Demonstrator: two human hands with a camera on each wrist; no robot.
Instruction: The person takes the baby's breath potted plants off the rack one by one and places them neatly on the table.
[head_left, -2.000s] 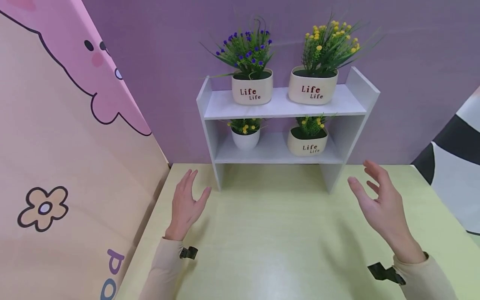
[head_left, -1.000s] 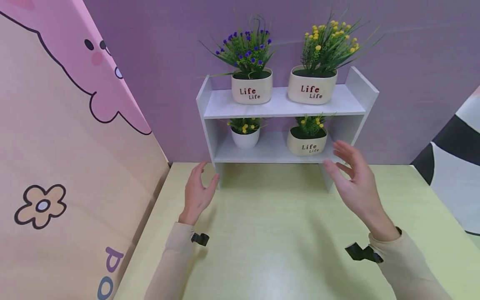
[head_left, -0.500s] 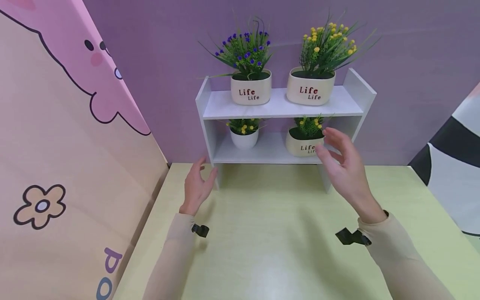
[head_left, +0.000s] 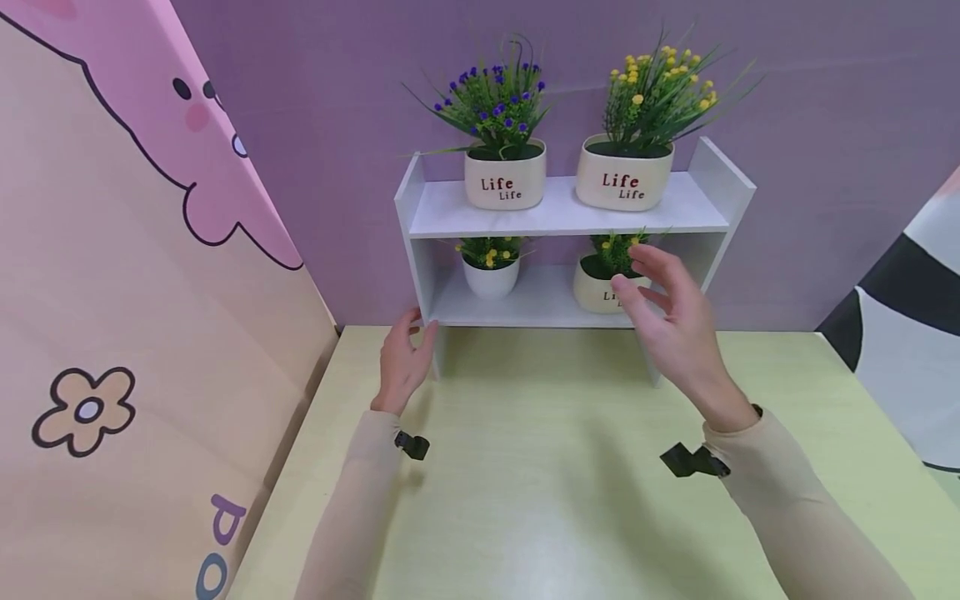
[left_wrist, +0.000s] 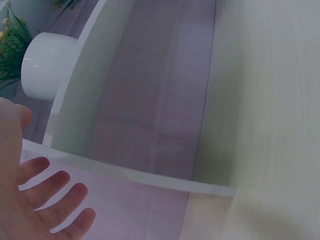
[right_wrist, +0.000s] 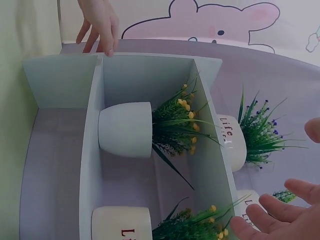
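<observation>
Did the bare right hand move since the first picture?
Yes: leftward and up relative to the white two-tier shelf. In the head view, the bare right hand now overlaps the lower cream oval flowerpot; at first it didn't.

Purple backdrop [head_left: 337,125], pink cartoon figure [head_left: 150,125], outlined flower [head_left: 88,410], pale tabletop [head_left: 517,475], black-and-white panel [head_left: 911,333]

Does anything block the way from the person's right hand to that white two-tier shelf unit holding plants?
Nothing visible does. The right hand hovers in front of the white two-tier shelf unit; in the head view it covers part of the cream oval pot on the lower tier.
</observation>
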